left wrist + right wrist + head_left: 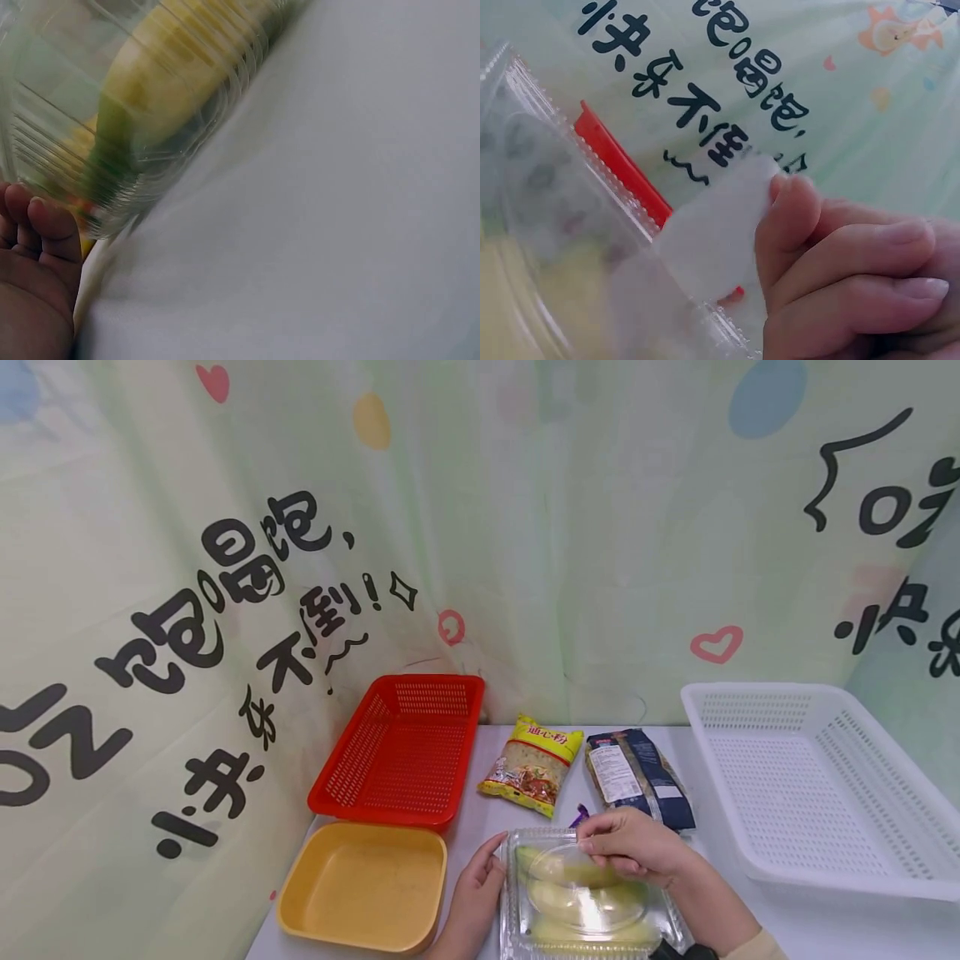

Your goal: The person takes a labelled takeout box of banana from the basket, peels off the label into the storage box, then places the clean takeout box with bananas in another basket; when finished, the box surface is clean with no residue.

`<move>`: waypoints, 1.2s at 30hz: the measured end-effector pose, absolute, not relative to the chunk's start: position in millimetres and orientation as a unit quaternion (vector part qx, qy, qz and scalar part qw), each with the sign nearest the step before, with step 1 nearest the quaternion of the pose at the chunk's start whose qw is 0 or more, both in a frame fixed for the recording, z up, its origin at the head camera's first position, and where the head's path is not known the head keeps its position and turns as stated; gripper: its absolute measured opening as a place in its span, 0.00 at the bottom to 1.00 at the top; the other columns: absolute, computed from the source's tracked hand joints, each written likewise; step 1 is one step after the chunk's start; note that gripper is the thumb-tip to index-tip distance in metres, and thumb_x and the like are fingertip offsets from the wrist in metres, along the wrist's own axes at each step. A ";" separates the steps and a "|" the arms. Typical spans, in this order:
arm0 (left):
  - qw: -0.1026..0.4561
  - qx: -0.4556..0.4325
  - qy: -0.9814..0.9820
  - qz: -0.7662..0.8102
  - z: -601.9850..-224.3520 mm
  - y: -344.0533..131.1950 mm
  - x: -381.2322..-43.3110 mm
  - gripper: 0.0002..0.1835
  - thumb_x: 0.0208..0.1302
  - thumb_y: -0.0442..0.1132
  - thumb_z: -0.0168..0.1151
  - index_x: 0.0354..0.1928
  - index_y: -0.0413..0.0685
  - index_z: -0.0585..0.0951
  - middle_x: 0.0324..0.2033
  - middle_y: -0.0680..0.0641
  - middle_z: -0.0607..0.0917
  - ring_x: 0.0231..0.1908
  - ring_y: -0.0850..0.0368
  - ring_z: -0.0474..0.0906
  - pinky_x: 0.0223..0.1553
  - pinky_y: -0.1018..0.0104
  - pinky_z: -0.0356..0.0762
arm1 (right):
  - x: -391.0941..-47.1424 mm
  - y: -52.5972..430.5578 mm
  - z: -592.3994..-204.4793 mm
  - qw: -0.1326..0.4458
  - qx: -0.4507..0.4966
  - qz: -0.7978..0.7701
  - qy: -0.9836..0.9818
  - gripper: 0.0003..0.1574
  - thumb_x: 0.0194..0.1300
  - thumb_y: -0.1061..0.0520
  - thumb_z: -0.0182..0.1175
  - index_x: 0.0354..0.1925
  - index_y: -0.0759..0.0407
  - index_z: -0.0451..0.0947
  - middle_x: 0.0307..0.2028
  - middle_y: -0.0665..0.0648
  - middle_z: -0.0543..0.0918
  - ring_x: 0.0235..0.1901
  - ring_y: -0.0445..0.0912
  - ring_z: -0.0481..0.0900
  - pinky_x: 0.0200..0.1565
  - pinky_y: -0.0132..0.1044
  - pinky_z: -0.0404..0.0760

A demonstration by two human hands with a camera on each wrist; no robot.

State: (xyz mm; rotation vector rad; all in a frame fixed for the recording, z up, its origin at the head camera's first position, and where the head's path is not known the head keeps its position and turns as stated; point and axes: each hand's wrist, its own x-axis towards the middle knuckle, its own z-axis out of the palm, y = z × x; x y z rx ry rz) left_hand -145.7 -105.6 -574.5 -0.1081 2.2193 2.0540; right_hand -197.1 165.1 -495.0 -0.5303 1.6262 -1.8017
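A clear plastic clamshell box (517, 935) holding yellow bananas (161, 82) with greenish ends sits on the table at the front middle. My left hand (474, 897) rests along the box's left side, fingertips touching its edge near the far corner. Over the lid, my right hand (637, 843) pinches the corner of a thin, white, paper-like piece (716, 225) between thumb and forefinger. That piece shows plainly only in the right wrist view; I cannot tell whether it is attached to the lid.
Behind the box lie a yellow pasta bag (532, 764), a dark blue food bag (641, 777) and a small purple wrapper (580, 815). A red basket (318, 802) and a yellow tub (288, 893) stand at left, a white basket (780, 881) at right. A printed curtain (600, 527) hangs behind.
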 end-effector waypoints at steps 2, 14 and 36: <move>0.057 -0.033 0.731 0.680 -575.6 -105.4 -145.9 0.23 0.72 0.42 0.52 0.68 0.58 0.72 0.33 0.53 0.78 0.46 0.61 0.76 0.51 0.74 0.72 | -198.2 166.3 -494.2 0.324 -0.198 -0.698 0.607 0.07 0.69 0.60 0.58 0.41 0.61 0.82 0.21 0.45 0.79 0.10 0.30 0.63 0.15 0.22 0.61; 0.050 -0.031 0.732 0.679 -578.5 -104.0 -147.0 0.24 0.73 0.41 0.51 0.69 0.56 0.71 0.34 0.53 0.80 0.46 0.62 0.77 0.52 0.74 0.71 | -197.2 162.9 -485.1 0.334 -0.172 -0.705 0.601 0.12 0.71 0.55 0.57 0.48 0.60 0.78 0.21 0.47 0.81 0.10 0.31 0.65 0.15 0.24 0.62; 0.059 -0.044 0.744 0.664 -577.1 -104.3 -147.0 0.23 0.73 0.45 0.51 0.69 0.62 0.71 0.31 0.53 0.75 0.42 0.61 0.74 0.50 0.66 0.71 | -189.8 154.5 -461.5 0.306 -0.155 -0.625 0.702 0.24 0.69 0.48 0.60 0.57 0.59 0.79 0.35 0.54 0.84 0.20 0.41 0.73 0.25 0.31 0.76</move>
